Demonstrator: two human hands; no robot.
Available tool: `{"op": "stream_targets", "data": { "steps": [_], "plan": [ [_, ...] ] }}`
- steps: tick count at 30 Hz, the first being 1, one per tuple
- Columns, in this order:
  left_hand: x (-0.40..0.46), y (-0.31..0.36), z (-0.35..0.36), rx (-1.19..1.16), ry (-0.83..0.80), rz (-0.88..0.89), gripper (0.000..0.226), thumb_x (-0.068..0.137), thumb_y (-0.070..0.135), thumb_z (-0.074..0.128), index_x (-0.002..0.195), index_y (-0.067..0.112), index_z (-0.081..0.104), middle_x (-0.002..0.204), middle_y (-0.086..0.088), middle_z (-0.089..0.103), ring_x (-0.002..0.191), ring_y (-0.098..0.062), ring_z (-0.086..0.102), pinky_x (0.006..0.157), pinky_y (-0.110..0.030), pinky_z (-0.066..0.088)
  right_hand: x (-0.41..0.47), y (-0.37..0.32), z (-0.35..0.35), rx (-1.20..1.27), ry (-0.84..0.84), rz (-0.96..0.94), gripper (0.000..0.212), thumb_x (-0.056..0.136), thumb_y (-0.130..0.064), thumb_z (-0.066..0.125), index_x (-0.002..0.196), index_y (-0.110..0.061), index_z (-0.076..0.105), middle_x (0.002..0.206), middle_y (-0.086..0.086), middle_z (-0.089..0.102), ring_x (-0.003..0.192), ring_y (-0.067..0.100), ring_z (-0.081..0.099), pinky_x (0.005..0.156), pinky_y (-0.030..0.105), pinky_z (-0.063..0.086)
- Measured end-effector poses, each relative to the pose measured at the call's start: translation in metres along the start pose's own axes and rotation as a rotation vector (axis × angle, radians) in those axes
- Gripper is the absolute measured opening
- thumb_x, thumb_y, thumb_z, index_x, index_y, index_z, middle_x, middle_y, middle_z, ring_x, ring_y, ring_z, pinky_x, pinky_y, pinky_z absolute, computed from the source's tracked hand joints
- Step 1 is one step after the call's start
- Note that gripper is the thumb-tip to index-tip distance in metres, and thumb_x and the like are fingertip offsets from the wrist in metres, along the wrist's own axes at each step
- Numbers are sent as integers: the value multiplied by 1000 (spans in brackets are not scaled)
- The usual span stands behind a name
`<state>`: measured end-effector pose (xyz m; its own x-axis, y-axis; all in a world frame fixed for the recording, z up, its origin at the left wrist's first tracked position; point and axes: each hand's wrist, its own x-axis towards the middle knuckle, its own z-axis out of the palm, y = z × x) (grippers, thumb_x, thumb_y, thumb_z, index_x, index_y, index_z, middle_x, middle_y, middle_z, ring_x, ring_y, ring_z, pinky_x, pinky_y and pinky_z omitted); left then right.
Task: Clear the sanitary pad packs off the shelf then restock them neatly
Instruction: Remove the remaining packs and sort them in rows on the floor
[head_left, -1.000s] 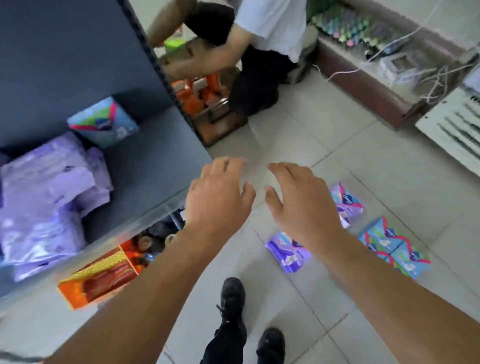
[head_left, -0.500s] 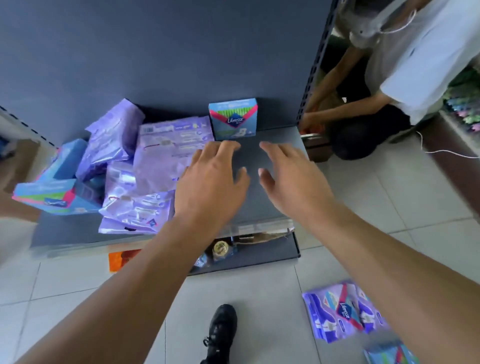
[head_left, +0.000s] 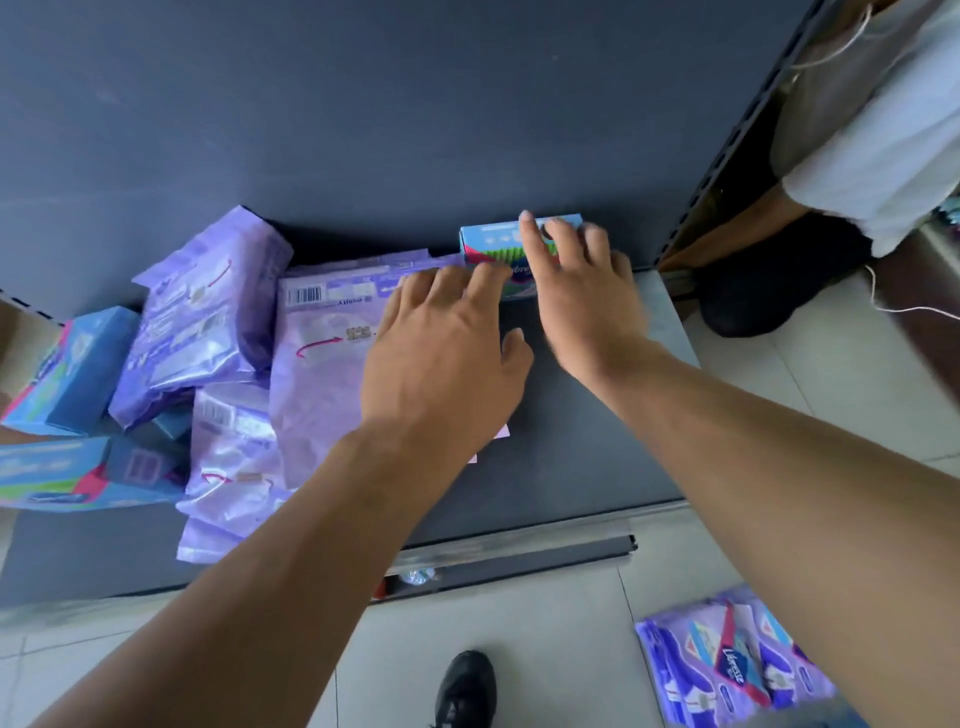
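Blue carton pad pack (head_left: 491, 241) upright at shelf (head_left: 582, 447) back wall, right of lilac soft packs (head_left: 322, 374) | right hand (head_left: 582, 291) spread, fingertips on carton top, no grip yet | left hand (head_left: 441, 364) spread beside carton | likely light, stiff: pinch top and front.

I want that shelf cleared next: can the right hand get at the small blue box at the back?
Probably yes. The right hand is already at the blue box, fingers over its top, and nothing lies between them.

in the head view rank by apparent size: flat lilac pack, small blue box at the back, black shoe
1. flat lilac pack
2. and 3. small blue box and black shoe: alike, both partly hidden, unranked.
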<state>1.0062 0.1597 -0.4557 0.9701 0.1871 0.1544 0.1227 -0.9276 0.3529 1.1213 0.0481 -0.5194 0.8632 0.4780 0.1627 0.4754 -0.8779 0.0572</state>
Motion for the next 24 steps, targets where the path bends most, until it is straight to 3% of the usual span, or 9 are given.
{"op": "stream_targets", "data": {
  "steps": [2, 4, 6, 9, 14, 17, 19, 21, 24],
  "plan": [
    [1, -3, 3, 5, -12, 2, 43, 88, 31, 55, 129, 17, 53, 121, -6, 61, 118, -29, 47, 99, -35, 37, 0, -2, 7, -62, 148, 20, 56, 75, -7, 47, 130, -11, 54, 118, 10, 58, 102, 33, 52, 76, 41, 47],
    [-1, -3, 6, 2, -17, 5, 43, 88, 31, 55, 130, 18, 52, 122, -5, 60, 119, -28, 45, 98, -34, 36, -4, 0, 11, -17, 203, 19, 44, 69, -3, 44, 109, -12, 59, 115, 10, 59, 102, 33, 49, 78, 42, 46],
    [-4, -1, 7, -14, -29, 18, 45, 89, 30, 56, 132, 19, 51, 125, -4, 58, 122, -26, 43, 100, -34, 35, -14, 5, 11, 57, 199, 14, 39, 69, 4, 50, 104, -12, 58, 113, 9, 60, 107, 35, 51, 87, 46, 44],
    [-10, 6, 8, -38, -46, 43, 48, 89, 27, 58, 135, 20, 48, 134, -1, 50, 126, -25, 39, 102, -35, 36, -46, 22, 5, 152, 207, 16, 41, 74, -6, 71, 112, -16, 58, 108, 4, 63, 104, 31, 54, 92, 48, 44],
    [-28, 37, 7, -93, -52, 163, 78, 80, 37, 72, 147, 25, 33, 149, 1, 37, 137, -19, 31, 113, -35, 27, -132, 60, -46, 582, 200, 67, 45, 89, -15, 61, 134, -14, 52, 124, 6, 54, 112, 27, 44, 98, 25, 33],
    [-48, 77, 6, -473, -221, 156, 94, 68, 37, 83, 144, 35, 28, 146, 8, 39, 136, -8, 35, 111, -23, 29, -194, 86, -85, 808, 92, 186, 48, 93, -24, 55, 140, -17, 49, 123, -5, 51, 115, 20, 51, 95, 12, 35],
    [-65, 106, 9, -803, -387, 46, 72, 65, 32, 87, 124, 35, 46, 124, 13, 60, 116, -3, 57, 96, -24, 46, -234, 104, -109, 1001, 32, 297, 46, 95, -33, 56, 140, -24, 48, 125, -6, 54, 113, 9, 57, 91, 12, 43],
    [-84, 135, 16, -916, -530, -68, 43, 72, 26, 85, 106, 28, 58, 99, 13, 72, 89, -3, 69, 72, -21, 54, -272, 120, -128, 1249, 48, 484, 48, 87, -37, 61, 132, -34, 48, 122, -6, 59, 106, 0, 61, 83, 11, 47],
    [-110, 173, 39, -1019, -629, -229, 26, 82, 25, 74, 103, 18, 62, 91, 4, 75, 78, -14, 73, 63, -25, 58, -320, 140, -127, 1517, 111, 869, 52, 78, -29, 67, 124, -38, 44, 115, -5, 61, 95, 3, 63, 83, 23, 53]
  ]
}}
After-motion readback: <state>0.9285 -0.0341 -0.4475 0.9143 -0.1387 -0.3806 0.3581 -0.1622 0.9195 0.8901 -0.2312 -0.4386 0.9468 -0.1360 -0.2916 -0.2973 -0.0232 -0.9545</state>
